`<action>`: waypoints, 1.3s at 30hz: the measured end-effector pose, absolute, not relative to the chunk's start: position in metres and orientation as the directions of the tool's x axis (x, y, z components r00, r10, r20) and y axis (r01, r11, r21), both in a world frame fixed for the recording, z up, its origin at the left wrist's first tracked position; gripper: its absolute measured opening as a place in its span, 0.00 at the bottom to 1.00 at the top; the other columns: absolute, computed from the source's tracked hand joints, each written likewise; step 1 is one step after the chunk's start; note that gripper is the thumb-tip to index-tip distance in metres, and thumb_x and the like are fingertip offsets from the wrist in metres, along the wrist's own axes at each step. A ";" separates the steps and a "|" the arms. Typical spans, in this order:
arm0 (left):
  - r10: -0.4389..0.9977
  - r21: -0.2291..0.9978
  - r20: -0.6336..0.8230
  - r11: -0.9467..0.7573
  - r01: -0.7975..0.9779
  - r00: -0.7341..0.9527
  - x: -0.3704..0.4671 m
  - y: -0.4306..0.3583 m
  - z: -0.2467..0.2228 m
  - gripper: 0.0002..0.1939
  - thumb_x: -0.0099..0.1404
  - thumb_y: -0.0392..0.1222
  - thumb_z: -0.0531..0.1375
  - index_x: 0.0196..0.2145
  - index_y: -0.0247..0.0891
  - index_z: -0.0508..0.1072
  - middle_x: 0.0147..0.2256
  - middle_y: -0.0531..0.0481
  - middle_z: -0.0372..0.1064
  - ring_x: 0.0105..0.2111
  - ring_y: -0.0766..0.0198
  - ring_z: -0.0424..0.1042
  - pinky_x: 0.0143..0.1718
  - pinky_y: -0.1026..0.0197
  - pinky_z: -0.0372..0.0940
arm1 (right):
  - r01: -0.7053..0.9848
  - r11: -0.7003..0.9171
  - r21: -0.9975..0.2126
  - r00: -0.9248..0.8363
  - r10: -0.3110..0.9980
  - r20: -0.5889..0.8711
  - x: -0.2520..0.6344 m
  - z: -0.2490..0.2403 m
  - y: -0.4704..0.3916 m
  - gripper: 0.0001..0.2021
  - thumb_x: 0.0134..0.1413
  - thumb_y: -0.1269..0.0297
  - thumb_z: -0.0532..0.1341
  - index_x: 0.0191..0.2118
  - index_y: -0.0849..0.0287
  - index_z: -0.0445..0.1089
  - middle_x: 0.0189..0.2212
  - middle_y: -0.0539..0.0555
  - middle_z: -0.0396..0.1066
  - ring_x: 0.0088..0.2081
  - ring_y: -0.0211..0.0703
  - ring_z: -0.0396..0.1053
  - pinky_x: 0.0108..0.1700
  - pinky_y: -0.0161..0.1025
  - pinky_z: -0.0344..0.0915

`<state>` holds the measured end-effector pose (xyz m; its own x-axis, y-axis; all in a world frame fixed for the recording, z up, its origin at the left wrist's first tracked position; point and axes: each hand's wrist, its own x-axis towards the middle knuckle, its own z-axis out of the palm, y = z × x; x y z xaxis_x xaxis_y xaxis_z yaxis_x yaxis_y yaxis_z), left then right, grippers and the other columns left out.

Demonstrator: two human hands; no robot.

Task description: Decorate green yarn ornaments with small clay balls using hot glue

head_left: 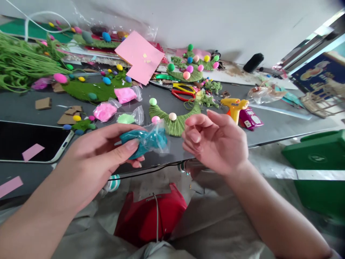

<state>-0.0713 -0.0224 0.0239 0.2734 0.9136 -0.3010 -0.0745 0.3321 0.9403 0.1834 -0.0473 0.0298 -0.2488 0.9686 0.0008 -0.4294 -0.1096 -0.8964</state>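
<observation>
"What's the setting?"

"A dark grey table (272, 124) against a pale wall (215, 25), crowded along the back with craft pieces."

"And the grip?"

"The left hand (91, 162) pinches a clear bag of blue material (144, 139), thumb on top, fingers behind and beneath. The right hand (218, 140) is slack, its fingers half curled and the palm turned inward, apart from the bag."

"How does the bag look?"

"Crumpled and shiny, its loose plastic end pointing toward the right hand. The blue filling looks lumpy and is squeezed out of shape. It's held up near the table's front edge, in front of a light green packet (125, 118)."

"What hems the hands in?"

"Just beyond them, a crescent wrapped in green yarn (175, 126) with pale balls on it. A yellow glue gun (234, 106) stands near the right hand, touching or nearly touching a purple box (250, 118). By the left wrist lies a dark-screened device (32, 140)."

"Any room?"

"A gap between the hands, grey tabletop right of the purple box, and, below the front edge, space above a red stool (151, 216)."
</observation>
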 end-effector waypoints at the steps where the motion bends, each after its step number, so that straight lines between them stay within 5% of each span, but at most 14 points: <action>1: 0.916 0.938 -0.301 0.334 -0.089 0.267 -0.071 -0.023 0.024 0.14 0.58 0.42 0.75 0.44 0.47 0.84 0.39 0.52 0.81 0.32 0.65 0.79 0.32 0.69 0.78 | -0.487 -0.147 -0.861 -0.294 0.956 0.003 0.184 0.029 -0.046 0.20 0.68 0.49 0.56 0.41 0.56 0.82 0.24 0.50 0.64 0.23 0.36 0.58 0.25 0.36 0.59; 13: 0.914 0.946 -0.238 0.295 -0.134 0.329 -0.074 -0.023 0.024 0.14 0.58 0.43 0.76 0.44 0.47 0.85 0.37 0.52 0.81 0.30 0.66 0.79 0.29 0.71 0.77 | -0.520 -0.252 -0.816 -0.341 0.937 -0.073 0.174 0.031 -0.051 0.22 0.68 0.46 0.57 0.39 0.57 0.82 0.22 0.48 0.62 0.22 0.36 0.56 0.25 0.35 0.57; 18: 0.910 0.960 -0.251 0.278 -0.035 0.331 -0.076 -0.028 0.024 0.14 0.60 0.48 0.75 0.45 0.50 0.84 0.41 0.53 0.80 0.35 0.64 0.79 0.32 0.68 0.79 | -0.103 0.090 -0.991 -0.062 0.993 0.097 0.176 0.037 -0.061 0.05 0.62 0.62 0.71 0.41 0.55 0.82 0.31 0.50 0.73 0.30 0.35 0.65 0.31 0.33 0.63; 22: 0.879 0.962 -0.256 0.274 0.015 0.402 -0.073 -0.029 0.024 0.14 0.64 0.50 0.73 0.47 0.52 0.83 0.42 0.54 0.80 0.38 0.65 0.79 0.34 0.70 0.78 | 0.184 0.193 -0.964 -0.135 0.976 0.169 0.179 0.040 -0.066 0.10 0.61 0.63 0.71 0.48 0.53 0.80 0.39 0.52 0.76 0.33 0.38 0.69 0.33 0.37 0.67; 31: 0.863 0.950 -0.311 0.299 0.093 0.398 -0.070 -0.033 0.020 0.16 0.65 0.51 0.71 0.50 0.51 0.81 0.44 0.54 0.80 0.37 0.64 0.80 0.34 0.69 0.79 | 0.368 0.300 -0.880 -0.156 0.953 0.260 0.193 0.028 -0.067 0.21 0.51 0.66 0.77 0.51 0.51 0.78 0.40 0.51 0.74 0.34 0.39 0.67 0.35 0.39 0.69; 39: 0.791 0.889 -0.453 0.369 0.271 0.410 -0.062 -0.058 0.008 0.20 0.65 0.54 0.69 0.53 0.51 0.77 0.40 0.52 0.83 0.34 0.58 0.83 0.32 0.66 0.79 | 0.385 0.397 -0.833 -0.342 0.900 0.271 0.201 0.019 -0.078 0.21 0.54 0.72 0.75 0.54 0.59 0.78 0.46 0.56 0.78 0.39 0.36 0.75 0.40 0.32 0.75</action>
<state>-0.0623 -0.0583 0.0085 0.4100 0.7914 -0.4534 0.2707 0.3691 0.8891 0.2013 -0.0785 0.0193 -0.3420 0.8998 0.2709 0.3846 0.3970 -0.8333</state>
